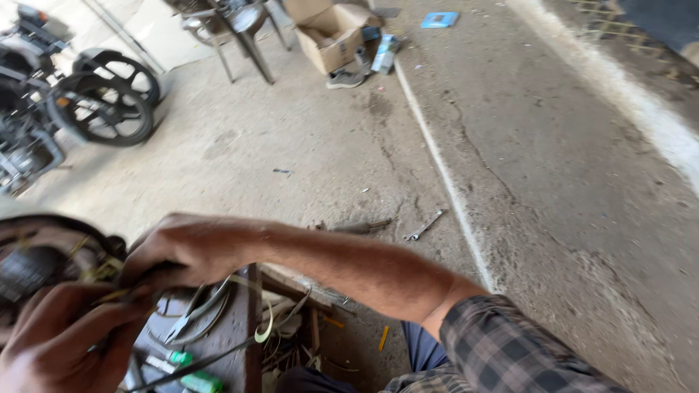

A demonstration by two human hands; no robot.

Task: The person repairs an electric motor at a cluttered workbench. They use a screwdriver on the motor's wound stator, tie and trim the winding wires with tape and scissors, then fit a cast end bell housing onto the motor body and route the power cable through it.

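Up top, open brown cardboard box [331,33], flat blue packet [440,20] beyond, right hand [182,251] and left hand [54,338] both gripping thin wires [109,273].

hands 2 [182,251] | wheels 2 [102,109] | spanner 1 [424,225] | cardboard box 1 [331,36]

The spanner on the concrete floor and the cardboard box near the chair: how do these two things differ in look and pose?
The spanner is thin, metallic and grey; the cardboard box is bulky and brown. The spanner lies flat on the concrete floor, on its own; the cardboard box stands with its flaps open, a grey shoe beside it. The spanner is nearer the person's right hand; the box is far off. Both rest on the floor.
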